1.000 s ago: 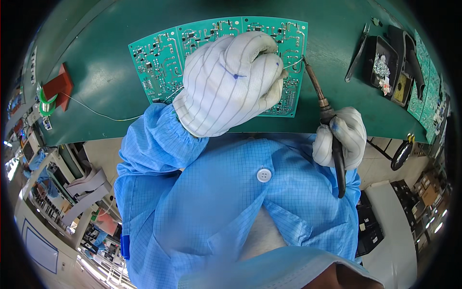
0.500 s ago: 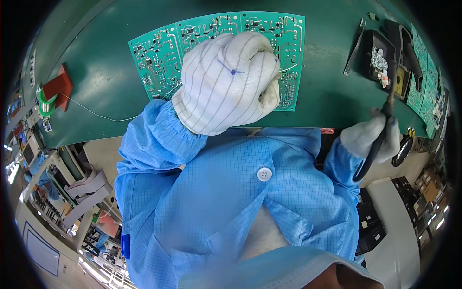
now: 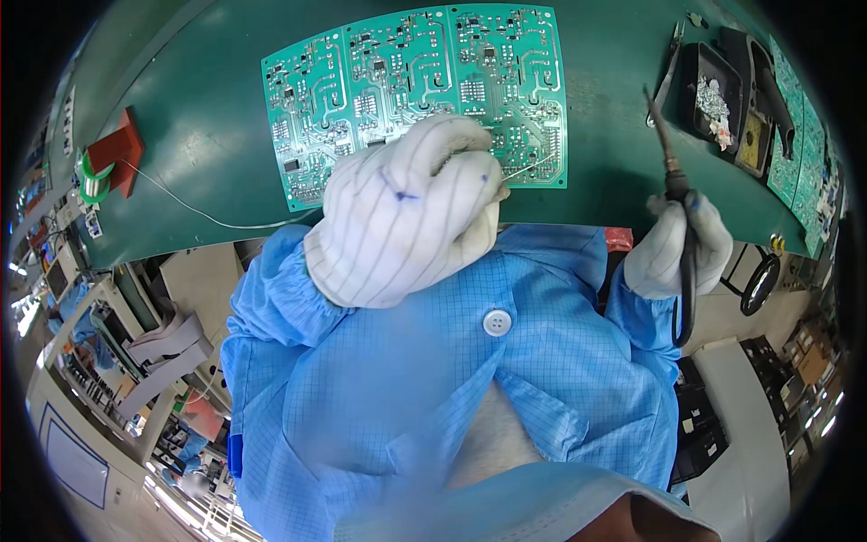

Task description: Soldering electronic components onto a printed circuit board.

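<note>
A green circuit board panel (image 3: 411,77) in three joined sections lies on the green work table. Over its near edge is my left hand (image 3: 406,208), in a white striped glove with curled fingers. A thin solder wire (image 3: 190,212) runs from a green-flanged spool (image 3: 95,179) at the left into that hand, and its tip sticks out above the panel's near right corner. To the right of the panel, my gloved right hand (image 3: 679,248) grips a soldering iron (image 3: 675,185) by its dark handle, tip pointing up and away from me, apart from the board.
The spool sits on a reddish-brown stand (image 3: 122,149). At the far right are tweezers (image 3: 666,72), a black tray (image 3: 700,99) with silvery solder scraps, a black iron holder (image 3: 754,68) with a yellowish sponge (image 3: 751,144), and more green boards (image 3: 799,149).
My left hand has drawn nearer to me and slightly left, uncovering more of the panel. The panel has shifted slightly away. In my right hand, the iron has swung leftward, its tip leaving the tray area.
</note>
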`<state>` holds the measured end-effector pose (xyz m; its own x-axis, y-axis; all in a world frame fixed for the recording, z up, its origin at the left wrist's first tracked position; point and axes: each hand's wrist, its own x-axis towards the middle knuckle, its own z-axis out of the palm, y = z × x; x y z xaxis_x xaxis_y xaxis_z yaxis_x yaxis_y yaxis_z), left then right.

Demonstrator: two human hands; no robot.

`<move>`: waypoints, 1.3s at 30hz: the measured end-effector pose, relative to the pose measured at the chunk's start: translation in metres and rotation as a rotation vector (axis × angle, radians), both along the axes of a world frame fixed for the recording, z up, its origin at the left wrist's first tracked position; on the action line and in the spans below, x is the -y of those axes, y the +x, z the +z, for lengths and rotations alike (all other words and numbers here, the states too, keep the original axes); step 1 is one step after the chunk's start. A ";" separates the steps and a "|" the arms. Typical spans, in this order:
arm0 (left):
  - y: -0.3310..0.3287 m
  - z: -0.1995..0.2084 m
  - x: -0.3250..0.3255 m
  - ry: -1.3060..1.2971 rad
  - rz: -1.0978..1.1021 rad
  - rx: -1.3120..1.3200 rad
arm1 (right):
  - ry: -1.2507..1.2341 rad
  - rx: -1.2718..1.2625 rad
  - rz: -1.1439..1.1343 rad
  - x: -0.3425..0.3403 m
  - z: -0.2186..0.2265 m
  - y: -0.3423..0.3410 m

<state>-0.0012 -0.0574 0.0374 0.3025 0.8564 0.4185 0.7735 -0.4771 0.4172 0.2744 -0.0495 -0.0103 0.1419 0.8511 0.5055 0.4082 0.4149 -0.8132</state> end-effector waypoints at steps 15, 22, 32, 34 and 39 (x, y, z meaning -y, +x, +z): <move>0.005 -0.031 0.002 0.105 -0.009 -0.094 | 0.172 0.169 0.491 0.012 -0.005 0.012; 0.005 -0.035 0.001 0.123 -0.010 -0.120 | 0.183 0.293 0.499 0.020 -0.004 0.007; 0.005 -0.037 0.002 0.113 -0.009 -0.142 | 0.187 0.311 0.490 0.024 -0.009 0.004; 0.004 -0.038 0.002 0.125 -0.011 -0.143 | 0.188 0.317 0.485 0.025 -0.009 0.003; 0.003 -0.039 0.006 0.129 0.003 -0.106 | 0.176 0.336 0.487 0.027 -0.006 0.005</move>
